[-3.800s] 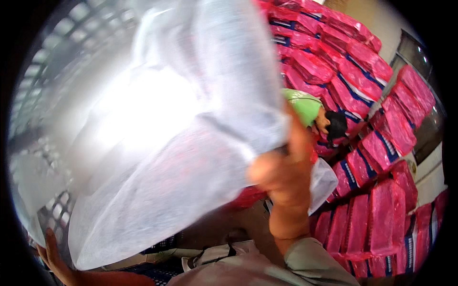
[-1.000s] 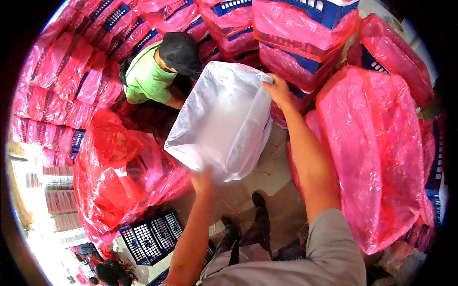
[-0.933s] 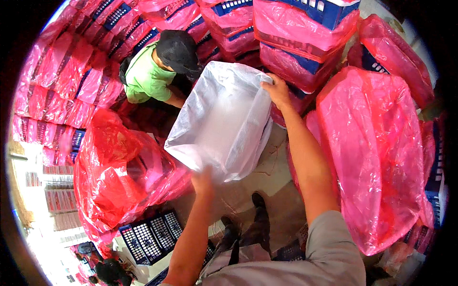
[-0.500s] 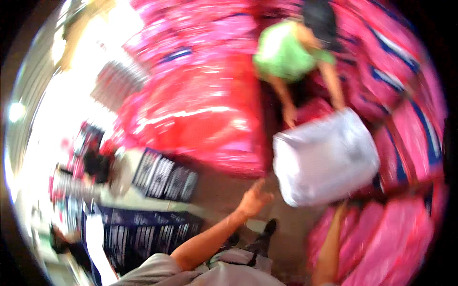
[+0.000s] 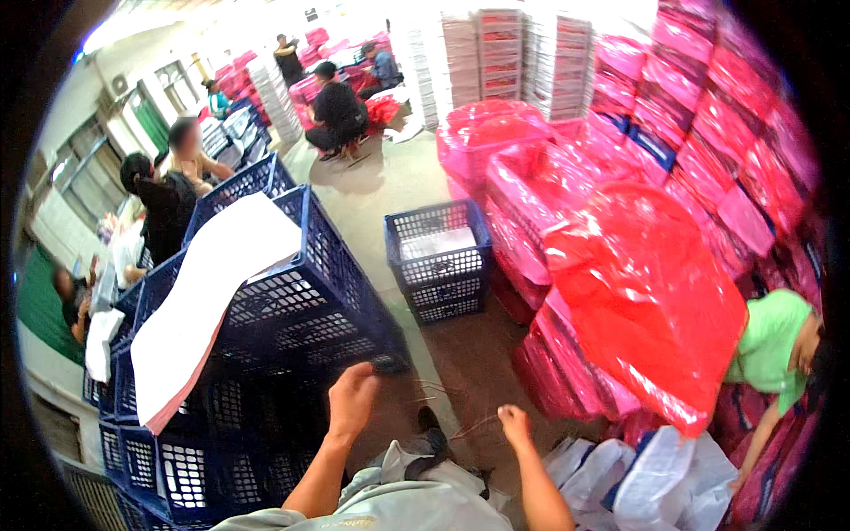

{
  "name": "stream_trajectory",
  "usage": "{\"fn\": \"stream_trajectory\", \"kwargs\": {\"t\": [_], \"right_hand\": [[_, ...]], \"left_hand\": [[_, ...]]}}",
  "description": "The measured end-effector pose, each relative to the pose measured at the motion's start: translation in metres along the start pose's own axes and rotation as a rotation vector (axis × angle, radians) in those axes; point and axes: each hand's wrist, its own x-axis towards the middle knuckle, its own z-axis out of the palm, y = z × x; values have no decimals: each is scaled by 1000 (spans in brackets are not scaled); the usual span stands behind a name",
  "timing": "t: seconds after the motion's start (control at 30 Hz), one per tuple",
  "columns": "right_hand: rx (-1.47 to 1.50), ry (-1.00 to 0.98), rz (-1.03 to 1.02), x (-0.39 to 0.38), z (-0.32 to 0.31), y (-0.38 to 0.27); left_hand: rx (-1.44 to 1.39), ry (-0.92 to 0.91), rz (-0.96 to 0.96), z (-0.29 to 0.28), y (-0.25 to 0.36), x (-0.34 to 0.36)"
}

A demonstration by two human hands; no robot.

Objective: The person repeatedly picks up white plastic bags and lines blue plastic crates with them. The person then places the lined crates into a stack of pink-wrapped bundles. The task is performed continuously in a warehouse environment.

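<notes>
My left hand (image 5: 352, 398) is half-curled and empty, its fingers slightly apart, beside stacked navy crates (image 5: 345, 292) with white sheets (image 5: 217, 265) on top. My right hand (image 5: 513, 423) is closed; whether it holds anything is too small to tell. Thin cord (image 5: 469, 427) lies near it on the floor. A single short stack of navy crates (image 5: 438, 283) with white lining stands ahead. At lower right lies a white sheet bundle (image 5: 655, 473), close to the co-worker in green (image 5: 775, 341).
Pink-wrapped crate stacks (image 5: 708, 124) line the right, with a loose red bag (image 5: 637, 292) draped in front. Co-workers sit ahead (image 5: 336, 115) and at left (image 5: 159, 203). Pale floor (image 5: 363, 177) runs between them toward tall white stacks (image 5: 540, 71) at the back.
My view has turned left toward crates and co-workers. The white-lined crate I held a second ago has left my hands, which are now low and apart; the co-worker in green is at right.
</notes>
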Motion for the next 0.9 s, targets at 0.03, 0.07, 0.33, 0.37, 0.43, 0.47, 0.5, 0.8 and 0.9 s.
{"fn": "stream_trajectory", "kwargs": {"t": [0.03,0.07,0.33,0.37,0.43,0.47,0.5,0.8,0.9], "right_hand": [[-64,43,-145,35,7,-17],[-82,-17,-59,69,14,-34],[-152,-93,129,320,82,-124],[-214,-114,154,344,98,-151],[-232,-79,152,425,93,-128],[-246,-22,97,461,109,-133],[-261,40,47,495,123,-134],[-432,36,68,631,163,-100],[-477,13,129,549,167,-115]], "left_hand": [[39,45,43,-4,-16,15],[-39,41,-33,0,-33,31],[34,-176,-298,138,-164,244],[82,-140,-316,147,-182,270],[102,-110,-358,178,-158,331],[152,17,-349,188,-178,360],[203,136,-335,198,-201,387],[627,-128,-570,241,-288,571],[896,-169,-520,223,-310,579]]}}
